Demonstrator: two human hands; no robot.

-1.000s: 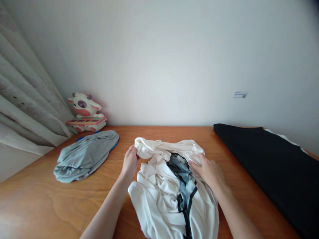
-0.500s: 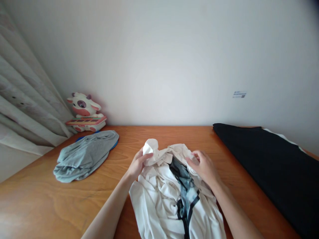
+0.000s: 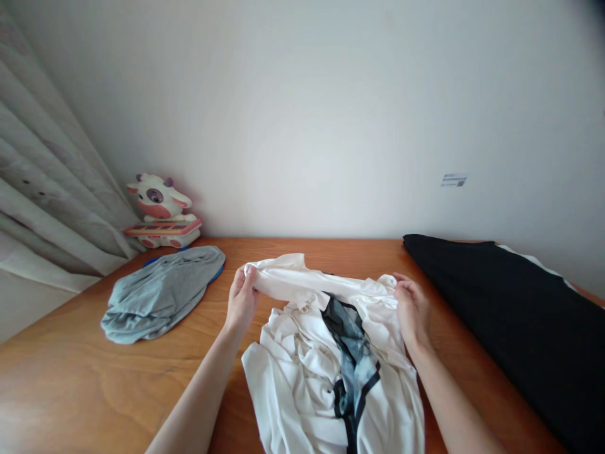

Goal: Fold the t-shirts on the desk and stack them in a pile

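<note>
A white garment (image 3: 302, 384) with a grey-and-black patterned strip lies crumpled on the wooden table in front of me; its exact kind is unclear. At its far end a band of the white cloth is stretched sideways between my hands. My left hand (image 3: 242, 295) pinches the left end of this band between thumb and fingers. On the other side, my right hand (image 3: 412, 310) grips the right end, fingers curled around the fabric. The lower part of the garment rests on the table and runs out of view at the bottom.
A folded grey cloth item (image 3: 163, 293) lies on the left of the wooden table (image 3: 85, 391), with some blue beneath it. Behind it stands a cow-shaped toy keyboard (image 3: 163, 214) near the curtain (image 3: 47, 189). Black fabric (image 3: 510, 315) covers the right side. A white wall rises behind.
My hands have moved apart, left hand leftward and right hand rightward. The bunched far edge of the white garment is now pulled out into a long band between them.
</note>
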